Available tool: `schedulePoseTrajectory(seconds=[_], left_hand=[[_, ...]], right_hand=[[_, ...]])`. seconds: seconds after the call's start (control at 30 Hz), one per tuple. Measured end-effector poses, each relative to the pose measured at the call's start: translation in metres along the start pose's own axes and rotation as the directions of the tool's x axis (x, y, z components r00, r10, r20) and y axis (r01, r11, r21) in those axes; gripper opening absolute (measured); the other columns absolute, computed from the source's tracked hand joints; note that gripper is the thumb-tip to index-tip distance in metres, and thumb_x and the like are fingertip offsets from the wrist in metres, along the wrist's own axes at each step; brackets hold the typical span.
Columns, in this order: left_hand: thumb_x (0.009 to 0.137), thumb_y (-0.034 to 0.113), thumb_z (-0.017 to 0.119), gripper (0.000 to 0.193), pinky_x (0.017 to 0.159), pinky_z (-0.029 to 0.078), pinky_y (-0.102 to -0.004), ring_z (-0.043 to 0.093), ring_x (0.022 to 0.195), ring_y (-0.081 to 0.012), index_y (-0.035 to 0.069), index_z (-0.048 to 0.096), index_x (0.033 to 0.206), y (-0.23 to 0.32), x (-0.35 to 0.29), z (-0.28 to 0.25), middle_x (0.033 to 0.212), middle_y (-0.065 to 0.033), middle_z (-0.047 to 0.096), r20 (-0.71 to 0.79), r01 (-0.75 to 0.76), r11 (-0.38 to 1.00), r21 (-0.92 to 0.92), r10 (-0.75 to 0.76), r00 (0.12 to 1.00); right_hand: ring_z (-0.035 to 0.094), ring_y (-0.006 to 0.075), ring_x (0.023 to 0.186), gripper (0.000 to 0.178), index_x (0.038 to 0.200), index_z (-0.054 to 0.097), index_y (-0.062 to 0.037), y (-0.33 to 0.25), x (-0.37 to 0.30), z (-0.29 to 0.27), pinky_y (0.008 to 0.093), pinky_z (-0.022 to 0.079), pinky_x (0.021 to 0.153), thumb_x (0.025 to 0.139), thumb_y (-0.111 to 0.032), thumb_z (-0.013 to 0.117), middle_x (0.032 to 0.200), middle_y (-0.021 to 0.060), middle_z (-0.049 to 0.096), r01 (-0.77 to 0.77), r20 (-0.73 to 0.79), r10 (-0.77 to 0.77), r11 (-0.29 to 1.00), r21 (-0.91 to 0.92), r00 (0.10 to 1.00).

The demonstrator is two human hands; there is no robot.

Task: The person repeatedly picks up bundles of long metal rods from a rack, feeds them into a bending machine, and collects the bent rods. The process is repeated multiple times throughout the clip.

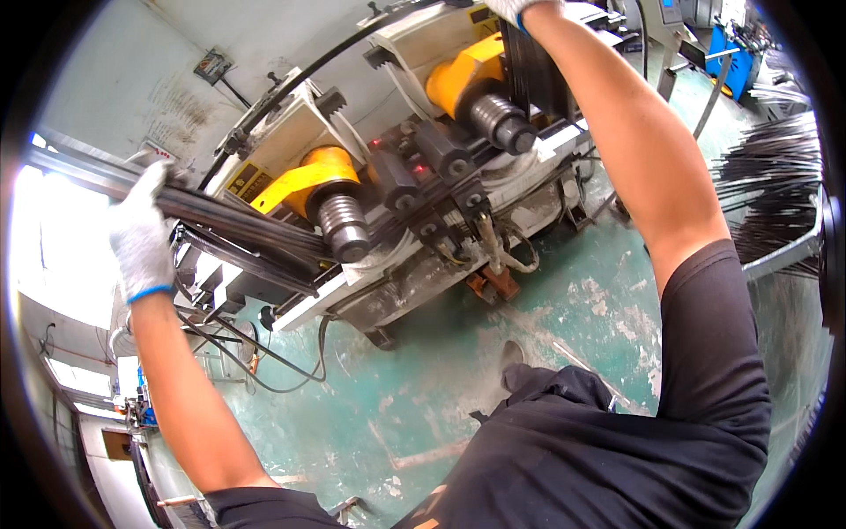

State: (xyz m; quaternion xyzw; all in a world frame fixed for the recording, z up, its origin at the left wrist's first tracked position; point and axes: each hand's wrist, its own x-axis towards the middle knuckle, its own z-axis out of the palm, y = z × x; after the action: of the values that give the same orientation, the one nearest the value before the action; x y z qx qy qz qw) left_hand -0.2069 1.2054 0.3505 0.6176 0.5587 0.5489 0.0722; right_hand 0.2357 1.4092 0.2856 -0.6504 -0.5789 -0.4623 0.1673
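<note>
My left hand (144,236), in a whitish knit glove with a blue cuff, is closed around a bundle of long dark metal bars (233,216) at the left end of a machine. These bars run from the bright window side to a ribbed steel roller (344,229). At the upper edge, my right hand (527,7) wears the same kind of glove. It is beside the machine's far right part, near dark upright bars (545,75); the picture's edge cuts off its fingers. A second ribbed roller (502,123) stands between my hands.
Yellow brackets (304,181) hold the rollers on the machine's pale frame (304,304). A black cable (295,388) hangs in a loop below its left end. Many thin metal rods (775,176) lie on a rack at right. My shoe (512,353) stands on the worn green floor (423,406).
</note>
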Motion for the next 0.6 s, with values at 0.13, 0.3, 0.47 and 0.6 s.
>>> schedulePoseTrajectory(seconds=[0.13, 0.3, 0.47, 0.6], left_hand=[[0.104, 0.007, 0.062, 0.017, 0.085, 0.057, -0.0306, 0.071, 0.090, -0.0174, -0.002, 0.077, 0.106, 0.049, -0.078, 0.010, 0.099, -0.0089, 0.074, -0.081, 0.031, 0.998, 0.061, -0.026, 0.996], [0.106, 0.014, 0.064, 0.011, 0.076, 0.056, -0.0318, 0.066, 0.082, -0.0159, 0.005, 0.068, 0.111, 0.062, -0.167, 0.012, 0.092, -0.0067, 0.069, -0.181, 0.107, 0.988, -0.114, -0.127, 0.975], [0.112, 0.012, 0.055, 0.012, 0.078, 0.054, -0.0321, 0.059, 0.077, -0.0174, 0.008, 0.056, 0.101, 0.089, -0.306, 0.085, 0.084, -0.0040, 0.056, -0.116, 0.230, 0.910, -0.344, -0.284, 0.952], [0.103, 0.031, 0.073, 0.036, 0.079, 0.054, -0.0357, 0.065, 0.082, -0.0195, -0.005, 0.076, 0.101, 0.090, -0.422, 0.154, 0.092, -0.0104, 0.072, 0.013, 0.602, 0.731, -0.321, -0.632, 0.775]], right_hand=[[0.070, 0.0318, 0.084, 0.034, 0.129, 0.067, -0.0041, 0.036, -0.045, 0.002, 0.0469, 0.052, 0.073, 0.102, -0.020, 0.055, 0.100, 0.0133, 0.074, 0.053, -0.242, -0.010, 0.983, 0.174, 0.970], [0.073, 0.0395, 0.097, 0.034, 0.110, 0.073, -0.0030, 0.095, -0.116, -0.064, 0.0479, 0.057, 0.084, 0.098, -0.034, 0.070, 0.103, 0.0217, 0.073, -0.094, -0.034, 0.215, 0.554, 0.828, 0.976], [0.071, 0.0373, 0.069, 0.030, 0.104, 0.065, 0.0001, 0.211, -0.228, -0.127, 0.0469, 0.057, 0.065, 0.100, -0.029, 0.071, 0.072, 0.0208, 0.067, -0.090, 0.024, 0.253, 0.252, 0.963, 0.967], [0.071, 0.0380, 0.068, 0.020, 0.100, 0.060, -0.0009, 0.292, -0.311, -0.147, 0.0468, 0.057, 0.064, 0.098, -0.019, 0.070, 0.077, 0.0206, 0.069, -0.123, 0.098, 0.084, 0.388, 0.913, 0.992]])
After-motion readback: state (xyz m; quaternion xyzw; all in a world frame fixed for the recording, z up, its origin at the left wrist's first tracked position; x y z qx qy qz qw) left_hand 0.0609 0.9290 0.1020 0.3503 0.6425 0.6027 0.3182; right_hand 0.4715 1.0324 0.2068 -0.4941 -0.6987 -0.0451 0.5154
